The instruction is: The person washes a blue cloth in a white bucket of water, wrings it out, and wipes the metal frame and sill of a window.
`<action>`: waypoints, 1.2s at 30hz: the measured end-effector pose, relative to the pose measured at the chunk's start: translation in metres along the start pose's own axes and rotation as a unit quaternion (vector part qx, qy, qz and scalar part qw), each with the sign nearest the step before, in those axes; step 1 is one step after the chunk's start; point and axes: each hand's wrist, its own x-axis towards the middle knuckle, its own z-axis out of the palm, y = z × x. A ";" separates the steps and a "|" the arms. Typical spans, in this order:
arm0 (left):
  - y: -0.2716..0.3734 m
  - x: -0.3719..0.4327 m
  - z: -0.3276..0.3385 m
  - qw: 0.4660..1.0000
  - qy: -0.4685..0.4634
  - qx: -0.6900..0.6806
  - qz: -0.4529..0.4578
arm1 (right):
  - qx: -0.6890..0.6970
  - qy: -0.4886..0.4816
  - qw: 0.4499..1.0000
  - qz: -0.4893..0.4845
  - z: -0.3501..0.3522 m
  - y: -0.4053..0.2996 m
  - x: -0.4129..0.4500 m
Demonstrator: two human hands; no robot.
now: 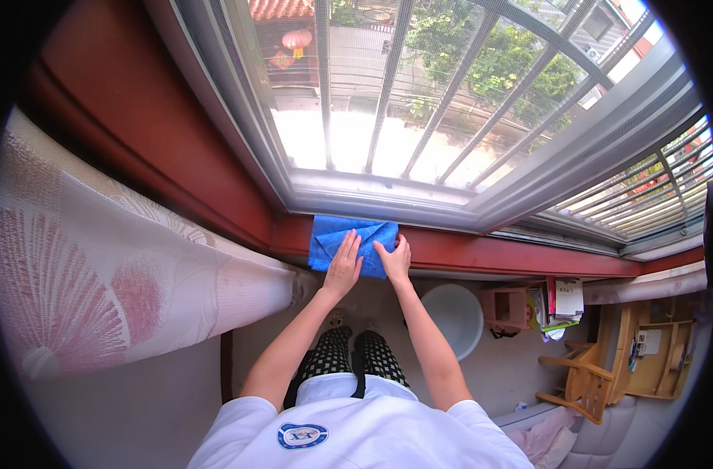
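Note:
A folded blue cloth lies on the dark red wooden windowsill, its lower edge hanging over the front of the sill. My left hand rests on top of the cloth, palm down with the fingers stretched out. At the cloth's right edge, my right hand grips it, the thumb on top and the fingers curled round the side. Just behind the cloth runs the pale window frame.
A patterned curtain hangs at the left. Below the sill stand a pale basin and a pink stool beside stacked papers. Farther right are a wooden chair and a wooden desk. Metal bars cross the window.

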 end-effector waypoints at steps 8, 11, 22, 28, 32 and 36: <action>-0.054 -0.004 -0.028 0.984 0.125 0.026 -0.127 | 0.110 -0.131 0.981 -0.095 -0.005 -0.057 -0.038; -0.044 -0.009 -0.063 0.969 0.173 -0.023 -0.174 | 0.105 -0.211 0.971 -0.048 -0.023 -0.099 -0.053; -0.070 0.008 -0.098 0.973 0.168 0.140 -0.068 | 0.305 -0.288 0.907 0.036 0.053 -0.089 -0.009; -0.100 -0.016 -0.086 0.970 0.100 0.218 0.035 | 0.025 -0.060 0.986 -0.154 0.077 -0.089 -0.044; -0.096 -0.042 -0.075 0.980 0.034 0.140 0.136 | -0.061 -0.007 0.968 -0.243 0.065 -0.085 -0.049; -0.097 -0.036 -0.069 0.989 -0.040 0.131 -0.048 | -0.037 0.006 0.987 -0.157 0.074 -0.078 -0.048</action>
